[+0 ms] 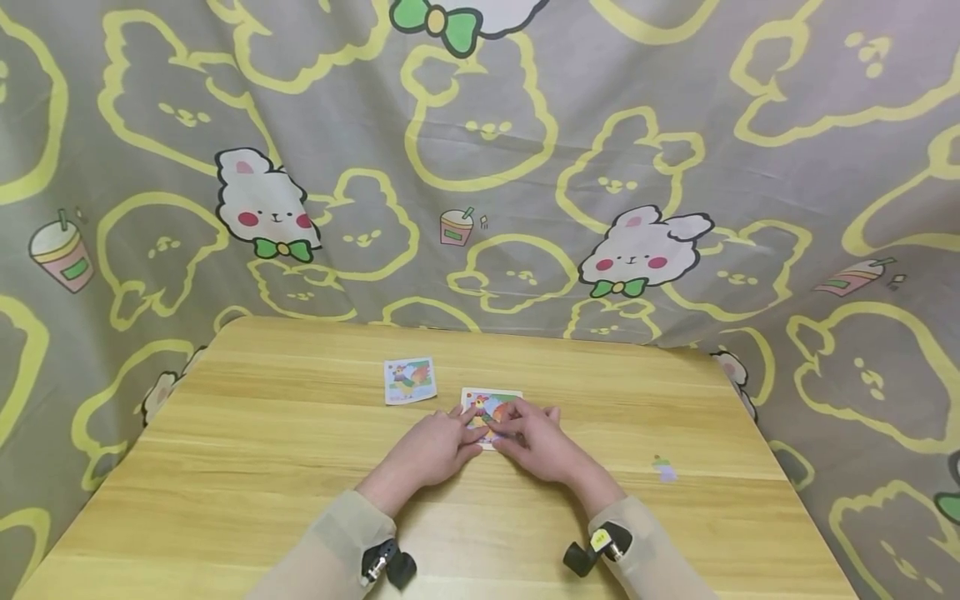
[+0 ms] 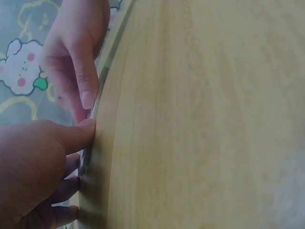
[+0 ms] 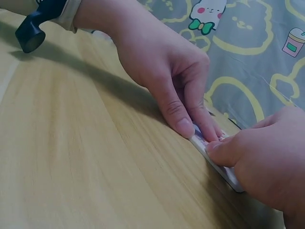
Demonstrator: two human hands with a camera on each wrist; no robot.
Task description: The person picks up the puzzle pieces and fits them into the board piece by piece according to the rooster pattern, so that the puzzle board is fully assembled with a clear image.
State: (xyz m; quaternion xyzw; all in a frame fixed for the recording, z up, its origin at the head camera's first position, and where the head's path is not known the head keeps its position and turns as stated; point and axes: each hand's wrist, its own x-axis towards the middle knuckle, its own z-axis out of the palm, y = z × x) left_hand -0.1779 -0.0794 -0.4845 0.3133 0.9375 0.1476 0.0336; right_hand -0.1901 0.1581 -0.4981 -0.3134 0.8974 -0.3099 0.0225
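Note:
A small picture board [image 1: 491,392] with a colourful rooster on it, like a jigsaw puzzle, lies flat on the table under both hands. My left hand [image 1: 437,447] reaches over its left side, the extended fingers resting on the picture and the thumb at the near edge. From the right, my right hand [image 1: 542,442] bends its fingers down onto the picture, thumb low by the near edge. In the right wrist view, the right hand's thumb [image 3: 220,151] meets the board's surface beside the left index finger. Whether the right fingertips pinch a piece, I cannot tell.
A paper card [image 1: 410,382] with a matching, paler rooster lies behind and left of the board. Off to the right is a small green and purple piece [image 1: 663,468]. A patterned curtain [image 1: 487,208] hangs behind the wooden table [image 1: 262,467].

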